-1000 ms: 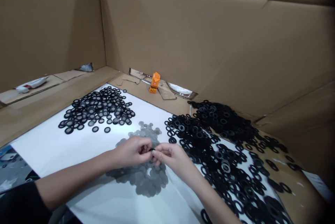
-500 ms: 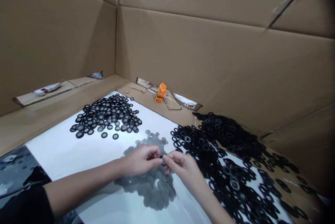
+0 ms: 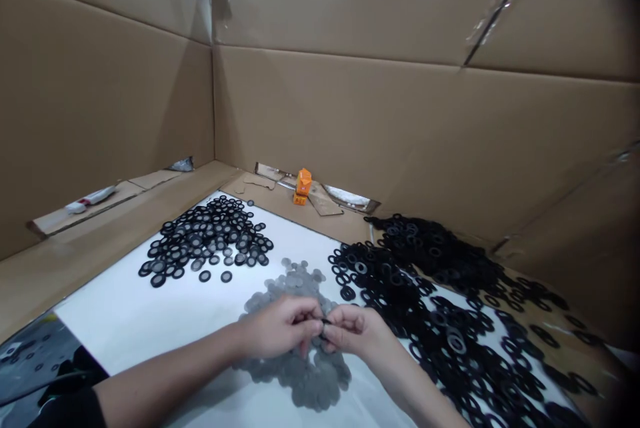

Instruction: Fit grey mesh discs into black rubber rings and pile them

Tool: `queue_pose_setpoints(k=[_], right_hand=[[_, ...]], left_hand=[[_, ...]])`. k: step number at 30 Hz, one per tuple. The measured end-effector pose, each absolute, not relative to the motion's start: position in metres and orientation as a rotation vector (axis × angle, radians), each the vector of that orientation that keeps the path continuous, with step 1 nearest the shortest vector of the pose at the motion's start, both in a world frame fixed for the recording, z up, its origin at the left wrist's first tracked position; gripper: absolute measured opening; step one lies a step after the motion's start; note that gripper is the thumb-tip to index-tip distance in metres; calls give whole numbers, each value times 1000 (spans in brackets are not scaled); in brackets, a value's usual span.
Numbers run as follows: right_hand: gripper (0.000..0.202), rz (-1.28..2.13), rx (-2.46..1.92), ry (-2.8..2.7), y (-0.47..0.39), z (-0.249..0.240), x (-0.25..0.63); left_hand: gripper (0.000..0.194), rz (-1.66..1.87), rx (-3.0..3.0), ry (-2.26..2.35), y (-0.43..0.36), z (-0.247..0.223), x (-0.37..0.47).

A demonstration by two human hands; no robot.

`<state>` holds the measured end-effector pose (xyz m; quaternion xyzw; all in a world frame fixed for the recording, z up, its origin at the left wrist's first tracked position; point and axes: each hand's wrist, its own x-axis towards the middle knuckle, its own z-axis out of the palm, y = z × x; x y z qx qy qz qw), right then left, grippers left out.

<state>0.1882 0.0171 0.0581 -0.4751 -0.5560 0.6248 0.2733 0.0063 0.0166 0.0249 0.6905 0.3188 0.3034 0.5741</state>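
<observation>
My left hand [image 3: 285,328] and my right hand [image 3: 359,331] meet fingertip to fingertip, both closed in a pinch on one small black ring [image 3: 325,322]. Fingers cover most of that ring, so I cannot tell whether a disc sits inside it. Below and around the hands spreads a loose heap of thin grey discs [image 3: 316,388] on a white sheet [image 3: 195,321]. Black rings [image 3: 395,295] lie piled just right of my right hand. Farther left is a heap of black rings with grey centres [image 3: 213,235].
Tall cardboard walls [image 3: 320,101] enclose the back and left. A small orange carton [image 3: 303,185] stands by the back wall near a slot. A second mass of black rings [image 3: 435,251] lies at the back right. A white tube-like item [image 3: 90,200] rests in the left slot.
The camera view has tilted up, showing more of the wall top. Both hands keep hold of the black ring, which has turned from face-on to nearly edge-on.
</observation>
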Motion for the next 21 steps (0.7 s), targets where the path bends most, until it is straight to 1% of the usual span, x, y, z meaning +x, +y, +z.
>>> queue_pose_setpoints(k=[4, 8, 12, 15, 21], right_hand=[[37, 1693, -1274, -1262, 10, 43, 184], [31, 1603, -1216, -1057, -3, 29, 174], [26, 1527, -1134, -913, -17, 28, 162], [26, 1489, -1106, -850, -26, 30, 154], [27, 1551, -1074, -664, -39, 29, 145]], left_hand=[[31, 792, 1668, 795, 13, 25, 8], [30, 862, 1736, 871, 9, 24, 11], [35, 959, 1660, 852, 6, 15, 15], [39, 983, 1617, 848, 2, 6, 19], [41, 949, 1485, 858, -3, 0, 20]])
